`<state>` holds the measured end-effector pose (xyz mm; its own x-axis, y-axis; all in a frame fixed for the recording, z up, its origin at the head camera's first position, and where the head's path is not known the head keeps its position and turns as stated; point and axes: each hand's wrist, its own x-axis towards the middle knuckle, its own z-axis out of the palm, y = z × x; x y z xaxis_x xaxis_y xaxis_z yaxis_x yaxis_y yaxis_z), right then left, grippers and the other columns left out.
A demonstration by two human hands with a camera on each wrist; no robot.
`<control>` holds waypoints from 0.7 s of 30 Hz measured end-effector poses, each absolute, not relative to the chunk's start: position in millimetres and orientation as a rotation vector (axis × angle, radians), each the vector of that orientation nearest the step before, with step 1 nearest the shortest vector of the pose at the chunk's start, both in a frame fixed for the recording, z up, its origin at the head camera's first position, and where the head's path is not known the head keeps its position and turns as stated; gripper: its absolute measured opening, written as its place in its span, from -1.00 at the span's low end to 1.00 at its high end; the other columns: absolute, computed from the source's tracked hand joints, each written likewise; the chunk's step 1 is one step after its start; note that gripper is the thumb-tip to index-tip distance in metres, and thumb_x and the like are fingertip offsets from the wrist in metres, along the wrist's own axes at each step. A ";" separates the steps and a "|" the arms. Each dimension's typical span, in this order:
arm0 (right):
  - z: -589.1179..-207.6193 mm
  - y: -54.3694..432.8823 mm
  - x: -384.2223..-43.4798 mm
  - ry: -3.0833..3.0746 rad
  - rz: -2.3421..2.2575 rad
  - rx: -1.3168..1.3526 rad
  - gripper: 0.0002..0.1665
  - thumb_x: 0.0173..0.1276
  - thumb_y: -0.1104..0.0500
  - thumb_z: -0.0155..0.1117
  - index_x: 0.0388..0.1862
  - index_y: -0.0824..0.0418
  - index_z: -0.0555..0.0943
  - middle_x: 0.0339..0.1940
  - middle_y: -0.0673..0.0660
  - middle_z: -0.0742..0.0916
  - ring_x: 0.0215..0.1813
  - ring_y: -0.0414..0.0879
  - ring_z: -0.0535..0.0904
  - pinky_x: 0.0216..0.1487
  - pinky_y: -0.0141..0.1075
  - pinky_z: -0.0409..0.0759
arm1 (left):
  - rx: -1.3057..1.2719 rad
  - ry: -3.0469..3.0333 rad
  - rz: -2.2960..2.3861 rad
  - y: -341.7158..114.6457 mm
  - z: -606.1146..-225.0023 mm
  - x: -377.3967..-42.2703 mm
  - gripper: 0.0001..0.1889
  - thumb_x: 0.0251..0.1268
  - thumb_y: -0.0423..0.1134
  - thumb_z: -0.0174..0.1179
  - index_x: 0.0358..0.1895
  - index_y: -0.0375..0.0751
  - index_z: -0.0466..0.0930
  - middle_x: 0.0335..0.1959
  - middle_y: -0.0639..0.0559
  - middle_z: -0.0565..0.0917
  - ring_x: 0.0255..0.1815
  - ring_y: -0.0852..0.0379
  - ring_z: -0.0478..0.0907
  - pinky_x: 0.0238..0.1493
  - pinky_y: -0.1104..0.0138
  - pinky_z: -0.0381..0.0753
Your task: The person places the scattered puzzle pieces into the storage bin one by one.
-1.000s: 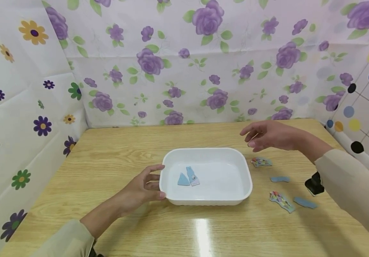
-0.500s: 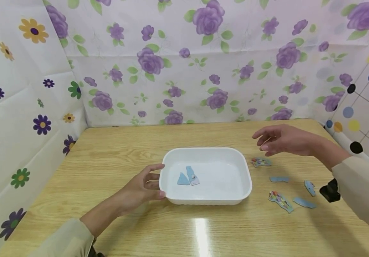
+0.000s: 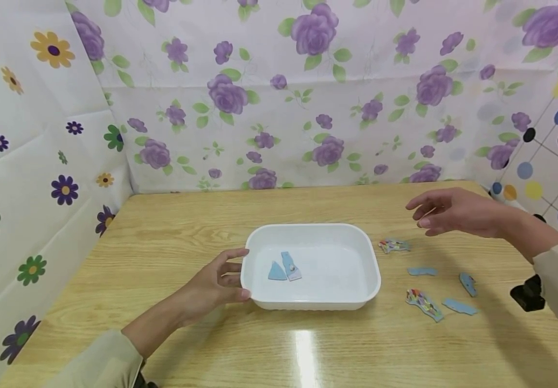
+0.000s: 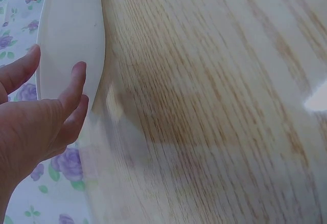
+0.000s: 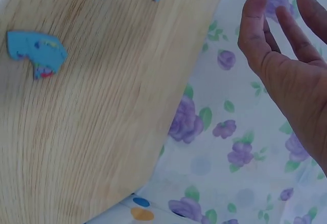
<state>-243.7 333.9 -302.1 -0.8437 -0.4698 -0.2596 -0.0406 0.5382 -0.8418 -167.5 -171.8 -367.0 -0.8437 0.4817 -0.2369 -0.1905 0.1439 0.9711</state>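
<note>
My left hand (image 3: 215,280) is at the left end of a white plastic tray (image 3: 308,304), its thumb and index fingertips touching the rim. In the left wrist view, the fingers lie against the tray's outer wall (image 4: 71,24). Inside the tray are two flat light-blue pieces, a triangular one (image 3: 277,271) and a longer one (image 3: 290,267), like puzzle pieces. Over the table's right side hovers my right hand (image 3: 463,213), fingers loosely bent and nothing held. Nearest below it are a multicoloured piece (image 3: 395,246), a blue strip (image 3: 422,271) and a small blue piece (image 3: 468,284).
Another multicoloured piece (image 3: 424,305) and a blue strip (image 3: 460,306) lie nearer the front right. The wooden table (image 3: 172,226) ends at a flower-print sheet (image 3: 279,108) behind. Patterned sheets also hang at left and right.
My right hand has moved rightward, away from the tray, and the small blue piece beneath the forearm has come into sight. The left hand and tray have stayed put.
</note>
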 end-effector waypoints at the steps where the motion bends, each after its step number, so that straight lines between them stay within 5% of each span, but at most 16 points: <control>1: -302.2 336.5 -243.6 2.320 -1.243 -0.411 -0.33 0.36 0.14 0.27 0.38 0.27 0.28 0.23 0.38 0.40 0.10 -0.02 0.56 0.06 -0.14 0.64 | 0.280 1.923 1.750 -171.9 -366.9 -167.2 -0.06 0.10 -0.39 0.39 0.49 -0.04 -0.01 0.35 -0.33 0.23 0.34 -0.26 0.30 0.11 0.12 0.60; 21: -317.7 390.1 -223.6 2.355 -1.141 -0.279 -0.24 0.39 0.11 0.24 0.44 0.32 0.16 0.31 0.47 0.30 0.10 -0.09 0.57 0.05 -0.17 0.64 | 0.300 1.905 1.765 -172.9 -367.4 -166.6 -0.08 0.13 -0.41 0.36 0.49 -0.07 -0.02 0.36 -0.37 0.20 0.35 -0.28 0.28 0.12 0.11 0.59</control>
